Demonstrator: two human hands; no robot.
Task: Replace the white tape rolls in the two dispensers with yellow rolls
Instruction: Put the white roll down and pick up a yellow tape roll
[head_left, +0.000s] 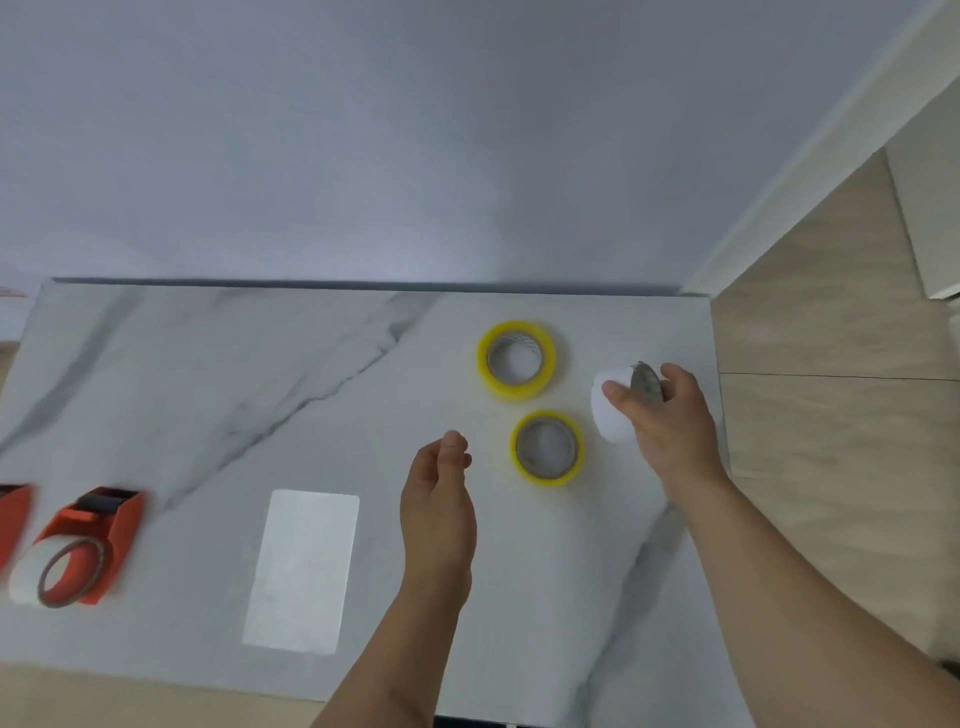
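Note:
Two yellow tape rolls lie flat on the marble table: the far roll (516, 359) and the near roll (547, 448). My right hand (665, 415) grips a white tape roll (608, 410) on edge at the table's right side, just right of the yellow rolls. My left hand (439, 499) hovers left of the near yellow roll, fingers loosely curled and holding nothing. At the far left stands an orange dispenser (91, 540) with a white roll (49, 571) in it. A second orange dispenser (13, 519) is cut off by the left edge of the frame.
A pale rectangular sheet (304, 569) lies flat on the table (208, 389) between the dispensers and my left hand. The table's right edge runs close behind my right hand, with wooden floor (831, 415) beyond. A grey wall backs the table.

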